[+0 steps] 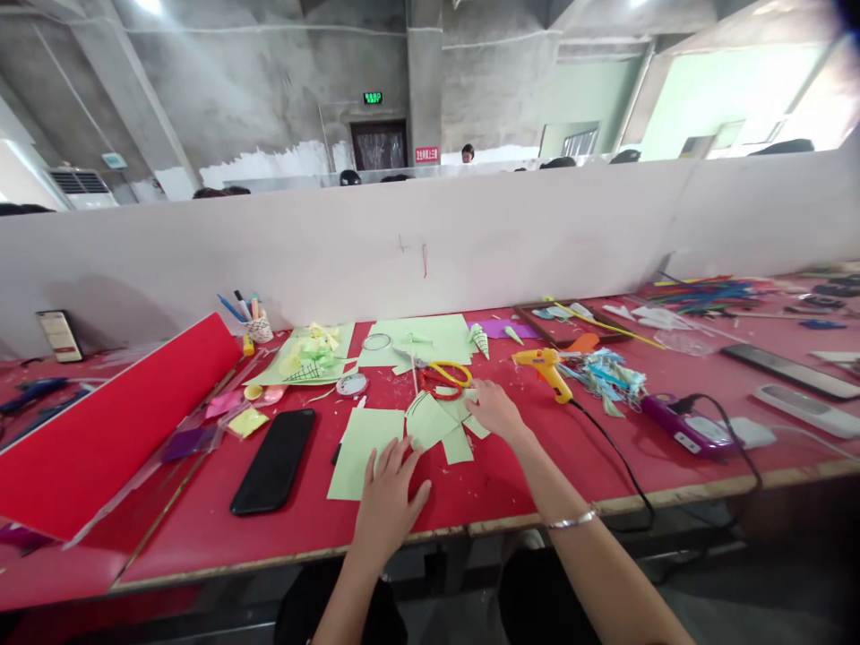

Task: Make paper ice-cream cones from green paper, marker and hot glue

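My left hand [393, 488] lies palm down with its fingers spread, over the right edge of a light green paper sheet [356, 457]. Its fingertips reach a cut green paper piece [430, 421] marked with dark curved lines. My right hand [495, 410] rests beside several smaller green scraps [458, 445], fingers bent and close together; what they pinch, if anything, is hidden. Just beyond it, scissors [449, 376] with yellow and red handles lie on the table. Small rolled green paper cones [479, 340] with dark lines sit further back.
A yellow glue gun [547, 369] with a black cord lies right, near blue-white tassels [608, 376] and a purple power strip [689, 425]. Left are a black phone [274, 461], a red board [121, 421] and a pen cup [257, 329]. A white partition [322, 260] closes the back.
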Tool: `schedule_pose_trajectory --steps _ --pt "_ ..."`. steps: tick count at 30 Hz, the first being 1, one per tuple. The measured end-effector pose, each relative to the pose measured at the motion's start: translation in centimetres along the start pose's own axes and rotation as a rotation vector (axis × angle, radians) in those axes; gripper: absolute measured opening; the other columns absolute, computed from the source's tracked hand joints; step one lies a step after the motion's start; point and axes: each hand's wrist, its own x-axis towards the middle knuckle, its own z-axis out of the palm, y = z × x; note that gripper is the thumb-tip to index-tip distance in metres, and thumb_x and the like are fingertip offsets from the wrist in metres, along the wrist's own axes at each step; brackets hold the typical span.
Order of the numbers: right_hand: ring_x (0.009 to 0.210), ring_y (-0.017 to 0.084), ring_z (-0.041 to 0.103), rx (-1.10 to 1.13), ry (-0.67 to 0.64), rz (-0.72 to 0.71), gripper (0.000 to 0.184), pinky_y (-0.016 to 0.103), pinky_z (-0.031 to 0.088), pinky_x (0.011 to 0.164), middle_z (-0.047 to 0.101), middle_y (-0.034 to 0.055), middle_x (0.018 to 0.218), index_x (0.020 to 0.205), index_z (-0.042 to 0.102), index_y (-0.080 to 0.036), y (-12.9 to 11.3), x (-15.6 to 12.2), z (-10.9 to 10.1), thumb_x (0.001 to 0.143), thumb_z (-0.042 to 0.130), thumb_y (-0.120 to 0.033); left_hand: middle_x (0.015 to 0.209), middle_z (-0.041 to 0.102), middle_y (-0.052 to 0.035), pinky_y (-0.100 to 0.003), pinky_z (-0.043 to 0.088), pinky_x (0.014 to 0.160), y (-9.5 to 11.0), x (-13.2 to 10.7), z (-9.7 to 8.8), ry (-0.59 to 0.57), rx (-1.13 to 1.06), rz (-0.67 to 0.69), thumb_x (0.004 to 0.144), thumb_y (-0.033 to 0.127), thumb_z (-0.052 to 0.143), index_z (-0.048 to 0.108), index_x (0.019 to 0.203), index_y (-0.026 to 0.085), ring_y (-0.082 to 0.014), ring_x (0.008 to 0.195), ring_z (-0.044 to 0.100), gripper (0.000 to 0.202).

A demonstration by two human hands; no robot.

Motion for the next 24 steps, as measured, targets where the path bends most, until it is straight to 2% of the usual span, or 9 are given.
schedule_pose_trajectory --steps 3,8,12,15,17,19,22,24 --pt "0.111 0.029 0.042 -0.089 -0.020 0.029 0.044 0.034 0.035 0.084 0.049 0.0188 0.116 0.115 0.045 -0.009 -0.2 1.5 0.7 0.074 0.049 -0.025 0.128 0.046 -0.0041 -0.049 0.014 0.104 0.2 -0.1 0.2 -0.035 0.091 0.022 0.083 0.031 0.039 0.043 0.122 0.027 -0.0231 0.121 0.034 0.039" --pt "0.103 0.026 0.049 -0.137 -0.051 0.031 0.042 0.030 0.037 0.079 0.055 0.0144 0.107 0.110 0.048 -0.011 -0.1 2.6 1.0 0.070 0.054 -0.022 0.114 0.052 -0.0081 -0.044 0.023 0.100 0.1 0.3 0.0 0.006 0.134 -0.046 0.079 0.035 0.045 0.046 0.117 0.020 -0.0226 0.109 0.043 0.040" --pt "0.107 0.028 0.045 -0.159 -0.029 0.027 0.044 0.032 0.036 0.081 0.050 0.0171 0.113 0.113 0.046 -0.008 0.2 1.7 0.9 0.072 0.054 -0.022 0.112 0.050 -0.0110 -0.043 0.030 0.093 -0.2 1.4 0.1 0.005 0.180 -0.100 0.076 0.042 0.048 0.043 0.121 0.017 -0.0265 0.107 0.042 0.052" --pt "0.097 0.020 0.051 -0.150 -0.049 -0.012 0.030 0.030 0.038 0.081 0.053 0.0116 0.107 0.104 0.053 -0.011 0.3 0.7 1.0 0.075 0.053 -0.018 0.116 0.046 -0.0111 -0.041 0.033 0.090 -0.3 2.3 0.2 -0.022 0.182 -0.111 0.075 0.046 0.048 0.045 0.119 0.018 -0.0272 0.109 0.040 0.052" --pt "0.088 0.016 0.054 -0.136 -0.060 -0.022 0.021 0.032 0.041 0.078 0.056 0.0072 0.101 0.098 0.055 -0.013 0.4 0.3 1.0 0.080 0.051 -0.023 0.115 0.047 -0.0102 -0.040 0.035 0.087 -0.3 2.6 0.3 -0.015 0.186 -0.122 0.075 0.047 0.047 0.048 0.115 0.020 -0.0264 0.107 0.041 0.048" --pt "0.084 0.015 0.054 -0.116 -0.055 -0.027 0.020 0.034 0.043 0.075 0.057 0.0050 0.096 0.094 0.055 -0.013 0.4 0.2 0.9 0.082 0.050 -0.027 0.111 0.049 -0.0095 -0.038 0.036 0.084 -0.2 2.8 0.4 0.013 0.199 -0.152 0.076 0.047 0.048 0.051 0.111 0.020 -0.0255 0.103 0.043 0.045" --pt "0.084 0.015 0.053 -0.071 -0.013 -0.056 0.011 0.029 0.041 0.074 0.058 0.0051 0.089 0.085 0.058 -0.013 0.3 -0.2 0.6 0.076 0.053 -0.016 0.104 0.051 -0.0086 -0.036 0.038 0.081 0.0 2.9 0.4 0.040 0.213 -0.167 0.075 0.046 0.048 0.053 0.107 0.019 -0.0242 0.098 0.044 0.042" --pt "0.082 0.015 0.053 -0.031 0.027 -0.087 0.015 0.026 0.039 0.073 0.058 0.0046 0.084 0.082 0.058 -0.015 0.1 -1.0 0.1 0.070 0.053 -0.009 0.102 0.052 -0.0081 -0.035 0.038 0.079 0.1 2.9 0.3 0.049 0.215 -0.155 0.075 0.046 0.049 0.054 0.103 0.018 -0.0236 0.097 0.045 0.040"
